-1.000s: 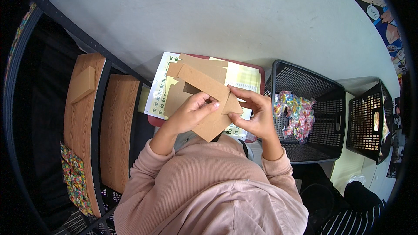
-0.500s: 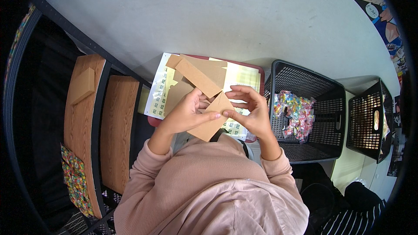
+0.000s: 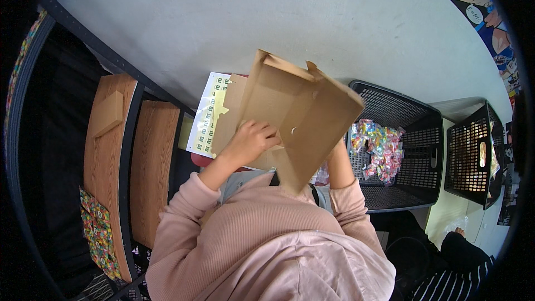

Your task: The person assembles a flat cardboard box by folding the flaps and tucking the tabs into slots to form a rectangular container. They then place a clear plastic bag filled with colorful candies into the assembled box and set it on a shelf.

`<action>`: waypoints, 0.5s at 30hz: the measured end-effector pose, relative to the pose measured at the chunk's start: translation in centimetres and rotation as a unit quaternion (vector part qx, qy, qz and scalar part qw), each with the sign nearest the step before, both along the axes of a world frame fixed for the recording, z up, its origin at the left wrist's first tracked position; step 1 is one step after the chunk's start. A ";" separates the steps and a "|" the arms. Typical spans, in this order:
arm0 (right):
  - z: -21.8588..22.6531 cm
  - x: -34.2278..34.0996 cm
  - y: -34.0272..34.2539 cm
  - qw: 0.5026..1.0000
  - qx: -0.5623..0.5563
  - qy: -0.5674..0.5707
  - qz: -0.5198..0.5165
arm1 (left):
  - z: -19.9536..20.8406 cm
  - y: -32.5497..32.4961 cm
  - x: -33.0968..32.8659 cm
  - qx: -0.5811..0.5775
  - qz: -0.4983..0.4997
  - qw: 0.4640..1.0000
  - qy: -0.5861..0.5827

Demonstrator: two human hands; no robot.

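A partly folded brown cardboard box (image 3: pixel 324 125) is tilted up in front of me, its inner side facing me and its side flaps raised. My left hand (image 3: pixel 255 139) has its fingers bent against the inner face, near the box's left part. Behind the right panel, my right hand (image 3: pixel 337 150) holds the box; its fingers are hidden by the cardboard. Beneath lies flat brown cardboard (image 3: pixel 236 90) with a notched edge, on printed white and yellow sheets (image 3: pixel 207 120).
A black basket (image 3: pixel 415 184) with wrapped sweets (image 3: pixel 380 147) stands at right, a smaller black basket (image 3: pixel 465 181) beyond it. At left are wood-grain shelves (image 3: pixel 151 173), a small brown box (image 3: pixel 110 112) and a colourful patterned packet (image 3: pixel 100 233). Another person's hand (image 3: pixel 459 232) shows at lower right.
The cardboard has swung up and opened out toward me, where before I pinched a folded section low down. My right hand has gone behind it; my left has moved onto its inner face.
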State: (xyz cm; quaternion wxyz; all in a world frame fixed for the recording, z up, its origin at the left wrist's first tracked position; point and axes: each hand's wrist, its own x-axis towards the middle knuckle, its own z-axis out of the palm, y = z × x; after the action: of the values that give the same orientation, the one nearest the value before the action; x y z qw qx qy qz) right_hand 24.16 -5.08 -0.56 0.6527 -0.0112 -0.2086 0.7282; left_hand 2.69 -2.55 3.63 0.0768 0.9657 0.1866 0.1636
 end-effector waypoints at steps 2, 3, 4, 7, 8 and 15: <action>1.3 0.5 0.8 0.996 0.035 0.078 0.003 | -0.6 0.9 -0.1 0.033 0.011 0.999 0.008; 5.1 -0.4 0.7 0.999 0.001 0.007 -0.037 | -0.9 1.4 -0.5 0.063 0.024 0.998 0.020; 7.5 -0.7 0.5 0.994 -0.032 -0.066 -0.082 | -0.9 1.7 -0.7 0.094 0.031 0.995 0.029; 8.1 0.4 1.1 0.935 0.022 -0.326 -0.139 | -0.3 2.5 -0.6 0.120 0.053 0.991 -0.005; 8.7 0.2 1.1 0.932 0.025 -0.329 -0.148 | -0.3 2.6 -0.6 0.100 0.059 0.993 -0.005; 10.0 -0.7 0.3 0.894 -0.040 -0.406 -0.183 | 1.6 1.2 0.2 -0.016 0.118 0.991 -0.054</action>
State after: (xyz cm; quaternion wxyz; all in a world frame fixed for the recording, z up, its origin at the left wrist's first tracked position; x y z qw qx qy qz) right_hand 23.44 -4.76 9.39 0.6319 -0.3706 -0.4204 0.5354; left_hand 2.85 -1.31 5.20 0.0826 0.9253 0.2971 0.2208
